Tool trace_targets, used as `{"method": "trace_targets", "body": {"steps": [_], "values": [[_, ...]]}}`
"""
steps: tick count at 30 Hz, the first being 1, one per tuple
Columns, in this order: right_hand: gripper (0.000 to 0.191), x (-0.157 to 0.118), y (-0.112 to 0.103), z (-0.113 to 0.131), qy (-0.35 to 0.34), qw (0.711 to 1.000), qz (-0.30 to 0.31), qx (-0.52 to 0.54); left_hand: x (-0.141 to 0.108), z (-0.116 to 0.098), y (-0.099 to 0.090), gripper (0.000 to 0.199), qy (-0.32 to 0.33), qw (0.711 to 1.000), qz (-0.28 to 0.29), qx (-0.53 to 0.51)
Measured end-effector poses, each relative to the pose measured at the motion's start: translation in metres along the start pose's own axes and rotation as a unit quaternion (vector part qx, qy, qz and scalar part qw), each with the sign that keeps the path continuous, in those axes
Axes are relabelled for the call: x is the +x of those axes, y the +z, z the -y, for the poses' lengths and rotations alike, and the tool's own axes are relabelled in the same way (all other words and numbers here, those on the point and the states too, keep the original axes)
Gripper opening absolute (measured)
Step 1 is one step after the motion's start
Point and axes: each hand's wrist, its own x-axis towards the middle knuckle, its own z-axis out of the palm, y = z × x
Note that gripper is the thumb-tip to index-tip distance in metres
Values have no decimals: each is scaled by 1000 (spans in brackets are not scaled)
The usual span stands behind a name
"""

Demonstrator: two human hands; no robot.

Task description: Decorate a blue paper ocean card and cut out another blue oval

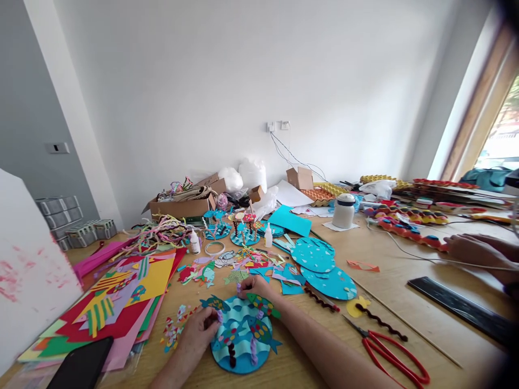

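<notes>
A round blue paper disc [239,366] with wavy light-blue strips lies in front of me, carrying several paper fish and twisted pipe cleaners. At its left edge, my left hand [197,330] pinches a lilac pipe cleaner [219,315] beside a dark spotted fish [213,303]. My right hand [259,287] reaches over the far edge, its fingers closed around another lilac pipe cleaner [239,290]. Beneath that hand is a green spotted fish [259,303]. A dark brown pipe cleaner [232,355] and a blue spotted fish [261,332] are on the near half.
Red-handled scissors [395,354] and a wooden stick [405,321] lie to the right. Coloured paper sheets [158,278] and a phone [83,364] are at left. Glue bottles [268,236], paper scraps and finished-looking discs [245,235] stand beyond. Another person's hand [478,251] rests far right.
</notes>
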Motion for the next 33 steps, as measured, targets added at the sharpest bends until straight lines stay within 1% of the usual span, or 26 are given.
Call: {"method": "trace_targets", "body": {"steps": [9, 16, 19, 25, 33], "values": [[5, -2, 0, -2, 4, 1000, -5, 6, 0, 7, 0, 9, -14, 1000, 5, -4], [19, -7, -4, 6, -3, 1000, 13, 5, -3, -4, -2, 7, -17, 1000, 11, -13], [18, -7, -4, 6, -5, 1000, 16, 6, -3, -7, -2, 6, -16, 1000, 12, -18], [12, -3, -2, -2, -1, 1000, 9, 11, -4, -6, -2, 5, -27, 999, 6, -22], [19, -7, -2, 4, -1, 1000, 9, 6, -5, -5, -1, 8, -8, 1000, 2, -17]]}}
